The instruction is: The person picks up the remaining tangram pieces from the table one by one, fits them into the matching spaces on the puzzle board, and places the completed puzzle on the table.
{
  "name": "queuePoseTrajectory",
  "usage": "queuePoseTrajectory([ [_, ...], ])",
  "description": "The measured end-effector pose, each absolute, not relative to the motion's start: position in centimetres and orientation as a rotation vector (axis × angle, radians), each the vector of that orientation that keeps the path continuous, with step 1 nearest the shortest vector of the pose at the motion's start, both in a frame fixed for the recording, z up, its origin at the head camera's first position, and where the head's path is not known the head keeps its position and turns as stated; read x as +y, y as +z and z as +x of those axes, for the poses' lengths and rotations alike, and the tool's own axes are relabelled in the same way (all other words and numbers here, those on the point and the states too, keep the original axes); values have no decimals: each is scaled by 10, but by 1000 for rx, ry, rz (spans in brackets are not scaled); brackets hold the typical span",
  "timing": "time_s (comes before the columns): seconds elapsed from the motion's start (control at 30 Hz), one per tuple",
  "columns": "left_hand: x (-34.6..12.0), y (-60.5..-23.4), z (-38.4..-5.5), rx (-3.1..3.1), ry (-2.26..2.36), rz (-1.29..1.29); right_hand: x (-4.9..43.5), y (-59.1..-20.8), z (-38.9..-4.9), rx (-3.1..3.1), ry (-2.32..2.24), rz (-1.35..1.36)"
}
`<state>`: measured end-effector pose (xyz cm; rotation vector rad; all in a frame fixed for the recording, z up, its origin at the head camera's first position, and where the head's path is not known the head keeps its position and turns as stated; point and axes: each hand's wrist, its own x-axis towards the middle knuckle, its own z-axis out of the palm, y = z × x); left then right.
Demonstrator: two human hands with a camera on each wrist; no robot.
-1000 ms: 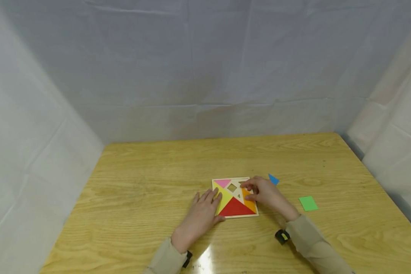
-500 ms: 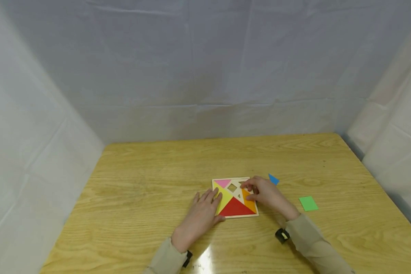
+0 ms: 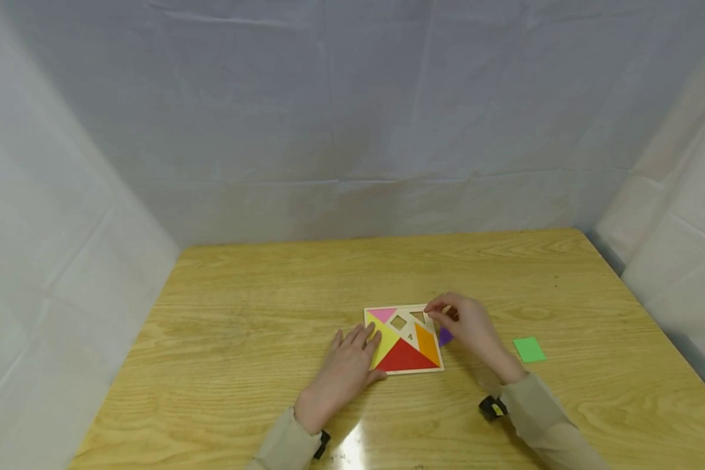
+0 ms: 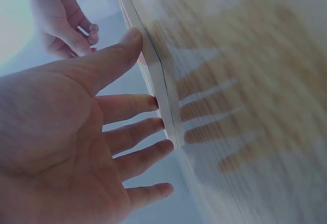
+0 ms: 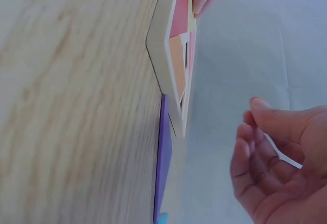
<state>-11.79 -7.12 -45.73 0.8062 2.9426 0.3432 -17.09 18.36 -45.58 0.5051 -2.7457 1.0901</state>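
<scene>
A square wooden tangram board lies on the table, holding pink, yellow, red and orange pieces. My left hand rests on its left side, fingers spread over the yellow piece and thumb at the near edge. Above the board's far right corner hovers my right hand, thumb and fingertips loosely bent together; nothing shows between them in the right wrist view. A purple piece lies against the board's right edge, partly under that hand. Beyond it peeks a blue piece, hidden in the head view.
A green piece lies to the right on the wooden table. Bare cut-outs, one a square hole, show in the board's upper right area. White cloth hangs behind the table and at both sides.
My right hand has lifted off the orange piece and shifted right and away from me. The purple piece and more of the orange now show; the blue piece is covered. The left hand stays put.
</scene>
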Motion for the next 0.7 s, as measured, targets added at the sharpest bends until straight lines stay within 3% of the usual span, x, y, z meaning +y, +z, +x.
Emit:
queuePoseTrajectory([
  [0.3,-71,-458,-118,2940,336,806,198,-445,-164,-2634,1022,468],
  [0.7,-73,-456,-117,2947,343,826,252,-438,-152,-2600,860,403],
])
